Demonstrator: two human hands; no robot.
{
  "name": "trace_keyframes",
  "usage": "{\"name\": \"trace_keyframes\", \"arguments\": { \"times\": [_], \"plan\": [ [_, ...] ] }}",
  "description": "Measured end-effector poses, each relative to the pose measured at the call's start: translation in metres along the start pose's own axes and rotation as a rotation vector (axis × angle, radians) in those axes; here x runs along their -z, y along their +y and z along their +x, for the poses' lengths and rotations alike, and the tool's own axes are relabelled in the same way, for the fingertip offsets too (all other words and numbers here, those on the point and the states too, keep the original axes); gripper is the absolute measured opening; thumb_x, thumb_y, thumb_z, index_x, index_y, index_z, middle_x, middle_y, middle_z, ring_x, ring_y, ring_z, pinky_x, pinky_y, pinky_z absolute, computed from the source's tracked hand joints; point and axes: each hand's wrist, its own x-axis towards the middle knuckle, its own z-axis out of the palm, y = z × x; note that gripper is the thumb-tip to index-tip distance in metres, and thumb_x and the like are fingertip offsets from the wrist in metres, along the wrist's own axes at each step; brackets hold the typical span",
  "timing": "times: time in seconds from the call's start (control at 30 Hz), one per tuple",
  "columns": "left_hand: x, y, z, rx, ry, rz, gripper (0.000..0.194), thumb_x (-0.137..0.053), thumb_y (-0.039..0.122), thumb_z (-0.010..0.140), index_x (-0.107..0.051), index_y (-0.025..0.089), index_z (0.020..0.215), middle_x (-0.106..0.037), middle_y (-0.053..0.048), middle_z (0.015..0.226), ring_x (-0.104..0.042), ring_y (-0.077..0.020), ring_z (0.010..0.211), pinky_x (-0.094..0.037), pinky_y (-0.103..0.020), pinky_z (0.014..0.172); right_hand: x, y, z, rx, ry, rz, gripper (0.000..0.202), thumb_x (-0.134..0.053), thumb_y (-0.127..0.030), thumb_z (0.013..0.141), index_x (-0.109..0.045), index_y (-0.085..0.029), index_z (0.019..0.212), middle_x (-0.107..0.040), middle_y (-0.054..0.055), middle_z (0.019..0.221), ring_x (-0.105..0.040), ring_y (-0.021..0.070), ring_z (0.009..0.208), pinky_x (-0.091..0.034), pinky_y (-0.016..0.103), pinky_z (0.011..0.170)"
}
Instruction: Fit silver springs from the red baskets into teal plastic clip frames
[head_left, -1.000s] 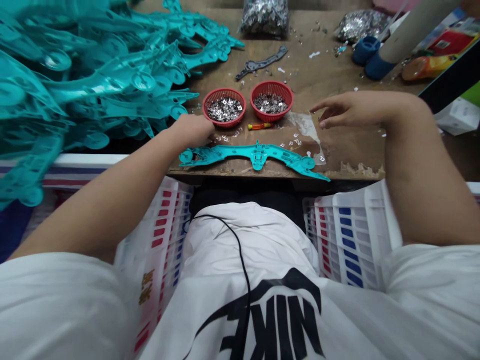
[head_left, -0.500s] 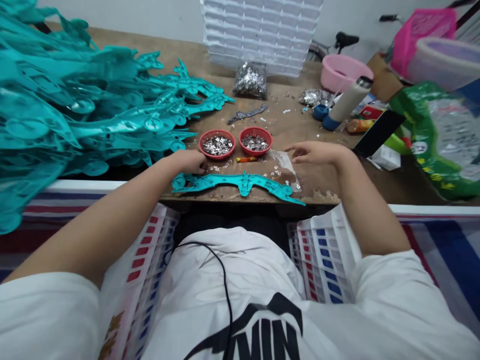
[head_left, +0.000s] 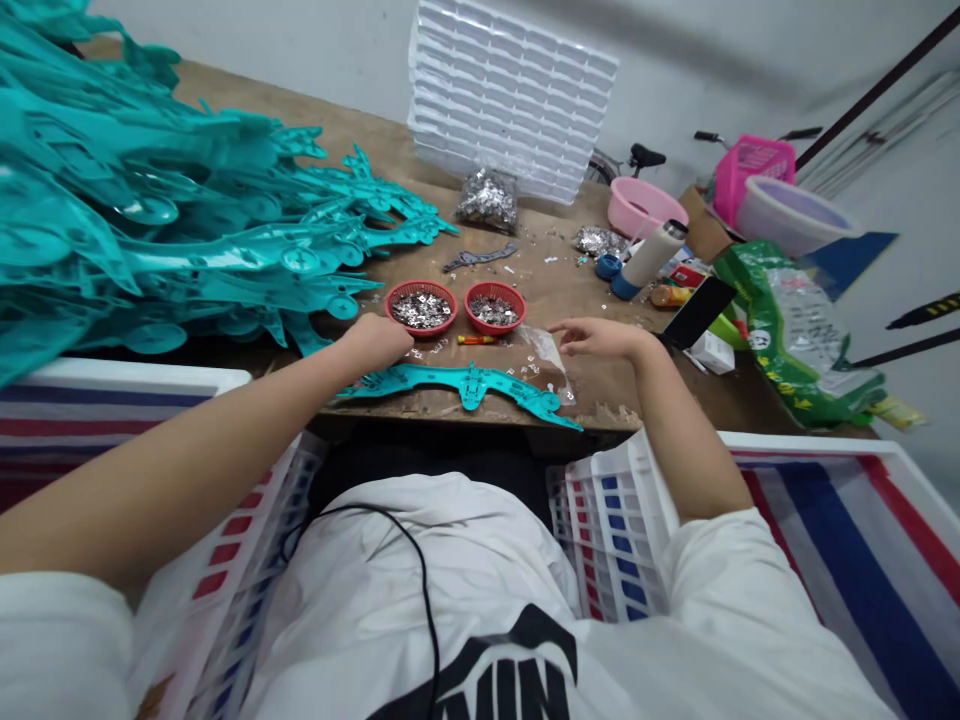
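A long turquoise plastic part lies flat along the near edge of the table. My left hand is beside its left end, close to the near rim of a red basket full of small metal clips. Those fingers are curled downward, and whatever is in them is hidden. My right hand rests on the table with fingers somewhat apart and holds nothing. Next to its fingertips is a clear plastic bag. A second red basket of clips stands between the hands, with loose clips scattered around.
A heap of turquoise parts fills the left side. Further back are a bag of metal pieces, a grey part and a white plastic rack. To the right stand a bottle, a phone and a green bag.
The camera view has turned to the right and tilted. Relative to the table, my left hand has shifted slightly right, toward the left basket. My right hand and the turquoise part stay about where they were.
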Motion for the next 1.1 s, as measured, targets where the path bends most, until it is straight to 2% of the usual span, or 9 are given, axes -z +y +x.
{"name": "trace_keyframes", "arguments": {
  "times": [0.07,0.17,0.3,0.4,0.53,0.67,0.8,0.93,1.1],
  "plan": [
    [0.002,0.005,-0.002,-0.024,0.021,0.018,0.033,-0.063,0.011,0.105,-0.095,0.016,0.112,-0.091,-0.027,0.119,-0.088,-0.0449,0.117,-0.065,-0.047,0.098,0.000,-0.002,-0.001,-0.008,-0.006,-0.001,0.084,-0.081,-0.047,0.103,-0.064,-0.021,0.180,-0.088,0.015,0.136,-0.083,0.0306,0.119,-0.063,0.043,0.115],
    [0.002,0.007,-0.003,-0.055,0.047,0.050,0.039,-0.060,0.003,0.101,-0.095,0.014,0.115,-0.090,-0.028,0.118,-0.089,-0.0438,0.116,-0.067,-0.046,0.097,0.001,-0.003,-0.002,-0.011,0.000,-0.009,0.081,-0.078,-0.045,0.104,-0.064,-0.020,0.180,-0.088,0.015,0.136,-0.083,0.0289,0.116,-0.064,0.042,0.113],
    [0.000,0.001,0.000,-0.051,0.063,0.036,0.040,-0.060,0.002,0.099,-0.094,0.013,0.117,-0.090,-0.029,0.113,-0.088,-0.0450,0.120,-0.068,-0.048,0.100,0.002,-0.006,-0.005,-0.006,-0.006,-0.023,0.081,-0.077,-0.047,0.104,-0.064,-0.019,0.179,-0.088,0.016,0.137,-0.083,0.0299,0.118,-0.064,0.043,0.114],
    [-0.002,-0.003,0.003,-0.044,0.054,0.020,0.038,-0.063,0.005,0.097,-0.095,0.015,0.116,-0.090,-0.027,0.115,-0.087,-0.0445,0.122,-0.066,-0.047,0.102,0.004,-0.008,-0.007,-0.010,-0.013,-0.034,0.084,-0.077,-0.049,0.103,-0.063,-0.019,0.180,-0.087,0.016,0.139,-0.083,0.0324,0.122,-0.064,0.045,0.115],
    [-0.004,-0.005,0.003,-0.042,0.014,0.000,0.039,-0.070,0.010,0.096,-0.094,0.016,0.126,-0.090,-0.028,0.120,-0.087,-0.0444,0.120,-0.065,-0.047,0.102,0.005,-0.012,-0.009,-0.031,-0.023,-0.054,0.084,-0.077,-0.051,0.102,-0.064,-0.020,0.179,-0.088,0.016,0.139,-0.083,0.0339,0.123,-0.064,0.047,0.115],
    [-0.005,-0.003,0.004,-0.023,0.015,0.017,0.043,-0.070,0.009,0.094,-0.094,0.017,0.129,-0.090,-0.027,0.119,-0.087,-0.0432,0.123,-0.066,-0.048,0.105,0.005,-0.014,-0.010,-0.043,-0.030,-0.056,0.086,-0.075,-0.051,0.102,-0.062,-0.018,0.181,-0.087,0.018,0.142,-0.083,0.0344,0.125,-0.064,0.048,0.117],
    [-0.007,-0.006,0.007,-0.033,0.011,0.019,0.042,-0.069,0.016,0.099,-0.092,0.016,0.134,-0.090,-0.027,0.120,-0.086,-0.0446,0.125,-0.066,-0.050,0.106,0.005,-0.012,-0.009,-0.040,-0.021,-0.054,0.087,-0.075,-0.051,0.101,-0.063,-0.019,0.180,-0.088,0.017,0.140,-0.083,0.0336,0.124,-0.064,0.048,0.118],
    [-0.012,-0.010,0.010,-0.006,0.036,-0.052,0.040,-0.075,0.026,0.098,-0.093,0.017,0.133,-0.089,-0.027,0.117,-0.083,-0.0482,0.132,-0.063,-0.057,0.114,0.004,-0.009,-0.008,-0.037,-0.018,-0.028,0.088,-0.077,-0.054,0.099,-0.064,-0.021,0.179,-0.088,0.016,0.136,-0.083,0.0333,0.121,-0.065,0.049,0.117],
    [-0.021,-0.015,0.012,-0.008,0.095,-0.134,0.038,-0.075,0.032,0.099,-0.092,0.017,0.129,-0.089,-0.025,0.116,-0.080,-0.0466,0.135,-0.059,-0.061,0.120,0.005,-0.010,-0.008,-0.041,-0.015,0.005,0.089,-0.082,-0.059,0.096,-0.067,-0.022,0.176,-0.089,0.016,0.134,-0.082,0.0350,0.120,-0.065,0.052,0.116]
  ]
}}
